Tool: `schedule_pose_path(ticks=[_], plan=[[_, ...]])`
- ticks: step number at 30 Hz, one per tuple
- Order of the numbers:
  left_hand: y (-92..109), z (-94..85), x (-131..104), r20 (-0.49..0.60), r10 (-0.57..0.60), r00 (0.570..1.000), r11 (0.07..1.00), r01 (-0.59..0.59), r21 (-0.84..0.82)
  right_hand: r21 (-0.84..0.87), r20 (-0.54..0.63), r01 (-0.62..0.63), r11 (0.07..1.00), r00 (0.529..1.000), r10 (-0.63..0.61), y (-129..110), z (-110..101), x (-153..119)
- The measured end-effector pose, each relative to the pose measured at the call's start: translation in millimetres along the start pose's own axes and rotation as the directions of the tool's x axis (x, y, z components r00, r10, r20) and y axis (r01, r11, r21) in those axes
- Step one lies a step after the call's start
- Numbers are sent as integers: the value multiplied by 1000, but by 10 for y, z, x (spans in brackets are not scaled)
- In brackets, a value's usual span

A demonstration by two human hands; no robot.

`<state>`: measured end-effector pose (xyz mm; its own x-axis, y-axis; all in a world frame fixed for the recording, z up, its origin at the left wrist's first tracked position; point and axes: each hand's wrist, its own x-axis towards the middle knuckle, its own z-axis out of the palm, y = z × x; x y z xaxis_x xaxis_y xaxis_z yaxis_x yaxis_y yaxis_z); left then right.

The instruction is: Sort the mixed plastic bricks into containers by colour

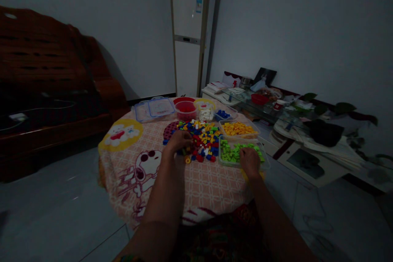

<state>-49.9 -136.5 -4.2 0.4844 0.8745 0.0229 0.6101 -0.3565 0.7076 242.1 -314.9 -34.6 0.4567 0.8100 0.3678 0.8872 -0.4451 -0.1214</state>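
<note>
A pile of mixed toy bricks (204, 137) in red, blue, yellow, white and green lies in the middle of the cloth-covered table (208, 188). My left hand (178, 142) is at the pile's left side, its fingers curled down over the bricks; their tips are too dark to make out. Over the clear box of green bricks (230, 151) is my right hand (250, 160), fingers bent downward and mostly hidden. Behind that box sits a clear box of yellow bricks (238, 129). Farther back are small containers of blue bricks (221, 114) and white bricks (206, 114).
A round red-toned tub (186, 109) and clear lids with blue rims (155, 107) lie at the table's back. To the right stands a cluttered low cabinet (294, 155). A wooden bench (46, 82) is at the left, a tall white air conditioner (188, 61) behind.
</note>
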Motion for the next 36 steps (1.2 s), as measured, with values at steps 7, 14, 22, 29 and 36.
schedule_pose_path(ticks=[7, 14, 22, 29, 36], plan=[[-271, -121, -60, 204, -107, 973, 993, 94, 73, -2, 23, 4, 1000, 1000, -4, 21, 2, 11], [-159, -14, -38, 200, -140, 970, 983, 112, 148, -14, 21, 2, 1000, 1000, -2, 21, -4, 14], [-11, 59, -17, 151, -96, 984, 984, 71, 165, -7, 12, 9, 1000, 1000, -9, 13, -14, 6], [-3, 217, 82, -154, -26, 988, 997, 14, -77, -3, 11, -3, 1000, 1000, 3, 10, 3, 8], [-81, 235, 100, -182, -112, 977, 933, 41, -358, 7, 12, 3, 1000, 1000, -3, 4, -21, 1]])
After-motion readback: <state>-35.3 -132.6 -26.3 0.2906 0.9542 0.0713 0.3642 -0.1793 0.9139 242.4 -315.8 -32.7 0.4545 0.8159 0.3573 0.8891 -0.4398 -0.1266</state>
